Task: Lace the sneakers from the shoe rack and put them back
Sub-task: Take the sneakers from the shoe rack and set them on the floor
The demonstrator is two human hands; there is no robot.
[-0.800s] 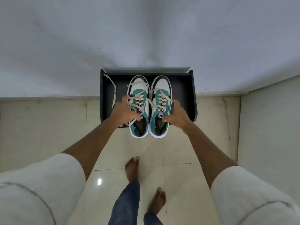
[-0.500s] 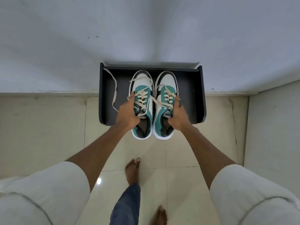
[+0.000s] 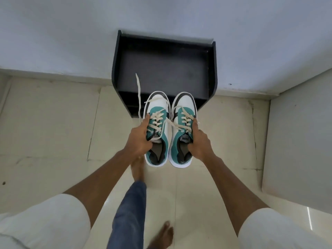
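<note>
Two teal, white and black sneakers with cream laces hang in the air in front of the black shoe rack. My left hand grips the left sneaker at its outer side by the tongue. My right hand grips the right sneaker the same way on its outer side. A loose cream lace end trails up and left from the left sneaker, over the rack's top shelf. The laces are untied and lie loosely across both shoes. The rack's top shelf is bare.
The rack stands against a pale wall. A second wall or panel closes in on the right. Cream floor tiles spread to the left and below. My bare feet and a jeans leg are under the shoes.
Both hands have lifted the sneakers off the rack's top shelf and drawn them back toward me, clear of the rack. The long lace end has come off the shelf with them.
</note>
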